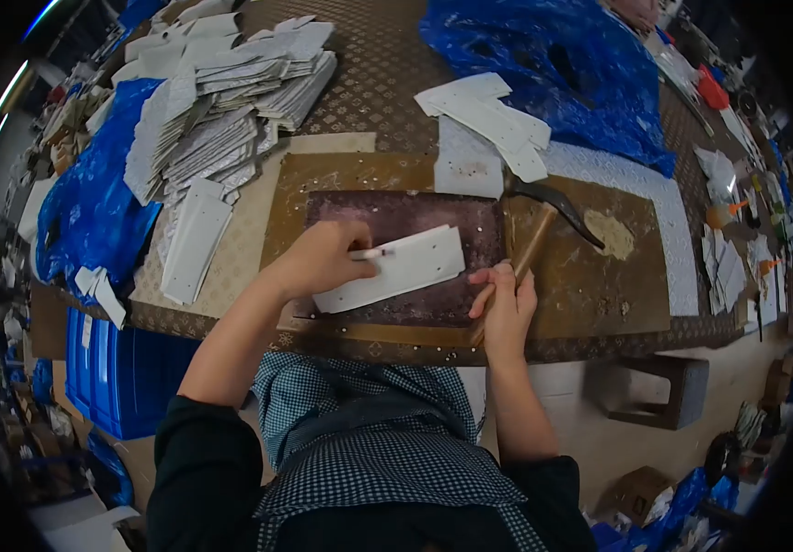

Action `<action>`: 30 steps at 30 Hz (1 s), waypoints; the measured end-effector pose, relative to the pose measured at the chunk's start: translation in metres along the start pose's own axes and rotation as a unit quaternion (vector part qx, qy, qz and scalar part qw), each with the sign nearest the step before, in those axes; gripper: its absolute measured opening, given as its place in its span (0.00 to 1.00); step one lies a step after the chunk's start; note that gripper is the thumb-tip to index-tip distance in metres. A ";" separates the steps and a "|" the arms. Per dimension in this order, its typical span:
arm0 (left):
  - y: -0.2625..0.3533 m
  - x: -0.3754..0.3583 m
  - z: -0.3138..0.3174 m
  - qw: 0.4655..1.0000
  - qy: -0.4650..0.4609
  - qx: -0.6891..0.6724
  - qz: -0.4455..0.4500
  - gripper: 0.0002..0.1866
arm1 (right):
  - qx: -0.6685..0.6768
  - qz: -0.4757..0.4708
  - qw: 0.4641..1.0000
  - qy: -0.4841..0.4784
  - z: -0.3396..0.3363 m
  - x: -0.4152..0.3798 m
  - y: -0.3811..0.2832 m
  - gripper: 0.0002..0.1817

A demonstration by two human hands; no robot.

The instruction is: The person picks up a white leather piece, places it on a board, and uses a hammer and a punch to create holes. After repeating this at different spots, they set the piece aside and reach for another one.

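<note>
I have a hammer in the right hand, a slim pale rod in the left.
On my head view, the left fingers pinch the rod above a stack of white strips, which lies slanted on the dark board; I can't tell whether the rod touches it. The right hand grips the wooden handle, the curved dark head pointing away from me.

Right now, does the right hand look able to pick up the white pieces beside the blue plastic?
Probably not: the right hand has its grip on the hammer, and the hammer's head appears between it and the white pieces in this view.
</note>
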State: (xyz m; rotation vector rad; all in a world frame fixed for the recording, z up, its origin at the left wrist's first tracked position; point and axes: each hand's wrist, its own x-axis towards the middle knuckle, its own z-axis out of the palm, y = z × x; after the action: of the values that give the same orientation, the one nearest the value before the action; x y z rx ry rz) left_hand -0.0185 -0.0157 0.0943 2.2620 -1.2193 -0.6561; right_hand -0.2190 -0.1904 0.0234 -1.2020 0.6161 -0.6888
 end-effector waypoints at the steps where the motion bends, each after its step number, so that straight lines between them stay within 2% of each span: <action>1: -0.007 0.001 -0.006 0.999 0.029 -0.034 0.017 0.18 | -0.012 0.014 1.000 0.013 0.003 0.000 -0.003 0.12; 2: -0.008 0.010 -0.010 0.994 0.070 -0.081 0.023 0.15 | -0.005 0.007 1.000 0.018 0.004 0.000 -0.004 0.12; 4: 0.003 0.039 -0.017 0.953 0.158 -0.259 -0.018 0.12 | -0.007 0.009 0.999 0.030 0.005 0.000 -0.002 0.11; 5: -0.003 0.063 -0.020 0.897 0.113 -0.427 -0.018 0.11 | -0.019 0.016 0.999 0.038 0.004 0.001 -0.001 0.11; 6: 0.019 0.072 -0.025 0.809 0.129 -0.574 -0.007 0.10 | -0.023 0.012 0.999 0.038 0.004 0.002 0.001 0.11; 7: 0.027 0.089 -0.026 0.794 0.164 -0.585 0.017 0.10 | -0.027 0.005 0.999 0.042 0.004 0.002 0.002 0.11; 9: 0.018 0.109 -0.026 0.827 0.195 -0.527 0.034 0.12 | -0.037 0.006 0.999 0.038 0.004 0.002 0.001 0.11; 10: 0.011 0.104 -0.026 0.853 0.194 -0.484 0.000 0.12 | -0.040 0.004 0.999 0.035 0.004 0.002 -0.001 0.12; 13: -0.031 0.075 -0.018 0.904 0.300 -0.304 0.005 0.12 | -0.048 0.004 0.998 0.032 0.005 0.001 -0.002 0.12; 15: -0.074 0.045 -0.012 0.892 0.374 -0.252 -0.017 0.13 | -0.050 0.007 0.998 0.029 0.004 0.001 -0.001 0.13; 17: -0.107 0.001 -0.022 0.888 0.441 -0.043 -0.122 0.16 | -0.055 0.012 0.998 0.026 0.003 0.001 0.000 0.13; 19: -0.149 -0.037 -0.033 0.863 0.443 0.103 -0.220 0.20 | -0.064 0.013 0.998 0.021 0.004 0.003 0.000 0.14; 21: -0.173 -0.073 -0.043 0.829 0.440 0.160 -0.306 0.25 | -0.077 0.012 0.997 0.017 0.005 0.002 -0.001 0.14; 24: -0.195 -0.111 -0.046 0.821 0.400 0.191 -0.360 0.27 | -0.083 0.007 0.996 0.030 0.010 0.001 -0.002 0.13; 30: -0.206 -0.111 -0.039 0.806 0.447 0.190 -0.338 0.22 | -0.094 -0.002 0.995 0.022 0.013 -0.002 -0.005 0.15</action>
State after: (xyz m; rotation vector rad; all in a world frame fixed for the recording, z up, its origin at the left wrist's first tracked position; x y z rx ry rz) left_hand 0.0799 0.1868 0.0177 2.7806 -0.0505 0.5140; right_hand -0.2113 -0.1819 0.0316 -1.3655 0.7281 -0.6737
